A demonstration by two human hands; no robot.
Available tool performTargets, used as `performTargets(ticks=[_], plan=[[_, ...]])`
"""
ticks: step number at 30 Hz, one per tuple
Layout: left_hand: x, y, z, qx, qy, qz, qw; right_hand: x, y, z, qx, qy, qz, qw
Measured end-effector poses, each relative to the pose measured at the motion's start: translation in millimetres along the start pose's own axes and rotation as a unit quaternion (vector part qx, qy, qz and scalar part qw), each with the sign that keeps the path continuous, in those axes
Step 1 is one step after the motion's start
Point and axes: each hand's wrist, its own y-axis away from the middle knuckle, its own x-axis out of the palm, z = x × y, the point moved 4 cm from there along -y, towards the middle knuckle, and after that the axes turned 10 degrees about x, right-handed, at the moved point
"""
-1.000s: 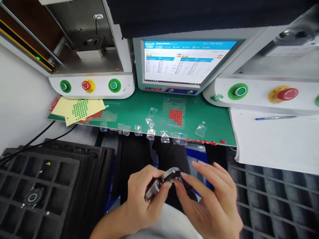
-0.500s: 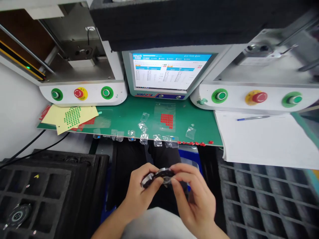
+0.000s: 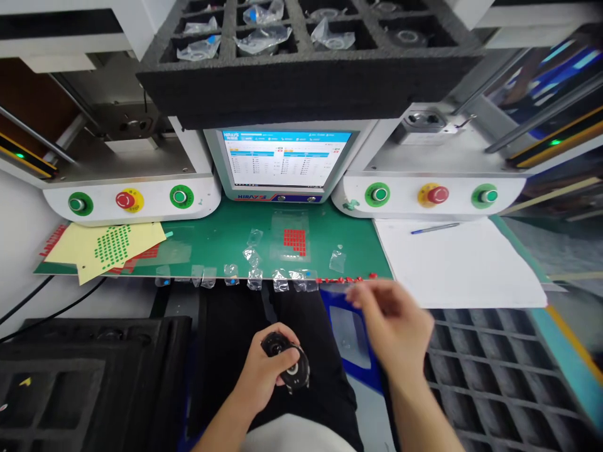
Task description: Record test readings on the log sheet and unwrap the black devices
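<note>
the green mat spans the far bench below the monitor, with white paper on its right. a black foam tray sits near right. the right hand hangs blurred above the tray's left edge, near the mat's near edge, fingers loosely spread, holding nothing visible. the left hand sits near centre over the lap, fingers closed around a round black part.

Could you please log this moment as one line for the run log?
left hand: holds round black part | right hand: blurred, near green mat edge, grip unclear
</note>
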Motion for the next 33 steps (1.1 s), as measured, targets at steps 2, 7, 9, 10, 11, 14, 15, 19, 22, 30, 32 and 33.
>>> performTargets(ticks=[2,7,9,10,11,14,15,19,22,30,32,33], plan=[[-4.2,-1.0,0.0,0.003,0.007,-0.023,1.0,1.4,-50.9,-31.4,0.111,0.023,0.017,0.993],[-8.3,-4.8,-11.9,0.059,0.004,-0.022,0.998,16.5,-123.8,-77.6,0.171,0.135,0.132,0.967],[-8.5,-5.2,-16.4,0.071,-0.002,-0.019,0.997,17.6,-125.7,-83.2,0.161,0.174,0.125,0.963],[-8.5,-4.9,-18.6,0.076,-0.003,-0.022,0.997,16.8,-124.2,-84.4,0.157,0.19,0.117,0.962],[-8.3,-4.3,-20.9,0.081,-0.002,-0.026,0.996,15.2,-122.4,-85.1,0.154,0.21,0.107,0.959],[-6.5,-0.9,-26.0,0.085,0.009,-0.028,0.996,7.8,-118.7,-85.4,0.154,0.318,0.083,0.932],[-6.1,0.5,-26.9,0.085,0.013,-0.027,0.996,5.1,-117.3,-84.1,0.148,0.36,0.073,0.918],[-9.0,6.9,-25.9,0.095,0.012,-0.046,0.994,-1.3,-88.9,-59.0,0.043,0.355,-0.006,0.934],[-11.2,11.2,-25.4,0.119,-0.032,-0.064,0.99,11.5,-33.0,-29.5,-0.025,0.113,0.108,0.987],[-8.4,23.0,-34.9,0.17,-0.175,-0.149,0.958,58.3,75.1,12.2,0.08,-0.168,0.434,0.881],[-8.9,25.6,-34.6,0.173,-0.189,-0.163,0.953,59.4,77.7,12.3,0.088,-0.181,0.422,0.884],[-8.9,26.3,-34.3,0.175,-0.191,-0.164,0.952,59.6,78.5,11.9,0.094,-0.196,0.43,0.876]])
